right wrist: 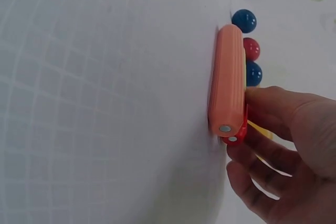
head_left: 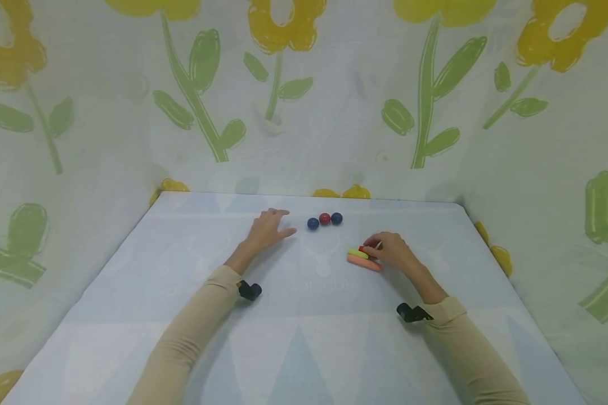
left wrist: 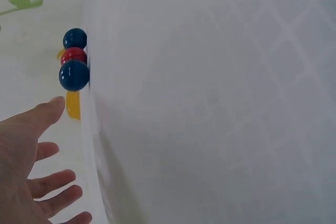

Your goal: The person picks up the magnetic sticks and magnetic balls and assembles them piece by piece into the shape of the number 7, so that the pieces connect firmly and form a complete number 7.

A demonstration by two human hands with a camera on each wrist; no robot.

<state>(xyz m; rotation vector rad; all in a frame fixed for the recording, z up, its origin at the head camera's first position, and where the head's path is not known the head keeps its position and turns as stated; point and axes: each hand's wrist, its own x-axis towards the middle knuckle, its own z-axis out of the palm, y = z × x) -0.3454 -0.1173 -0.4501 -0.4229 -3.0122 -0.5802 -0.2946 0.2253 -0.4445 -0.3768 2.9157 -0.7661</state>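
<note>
Nearest us, just left of our right hand (head_left: 389, 250), lies a ridged orange rod (head_left: 363, 262); a yellow-green rod (head_left: 357, 254) sits along its far side. Right there, our right thumb and fingers pinch a red silver-ended rod (head_left: 361, 248). Our left hand (head_left: 266, 229) is relaxed, fingers spread. Just right of its fingertips we see a blue ball (head_left: 313, 224), then a red ball (head_left: 325, 219) and another blue ball (head_left: 336, 218). Beyond both hands hangs flower-printed fabric (head_left: 334, 140).

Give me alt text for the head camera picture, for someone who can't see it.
A person's right hand holds a red piece beside a yellow stick and an orange stick on a pale table. The left hand is open near three balls side by side: blue, red, blue. Flower-patterned sheeting rises behind.
</note>
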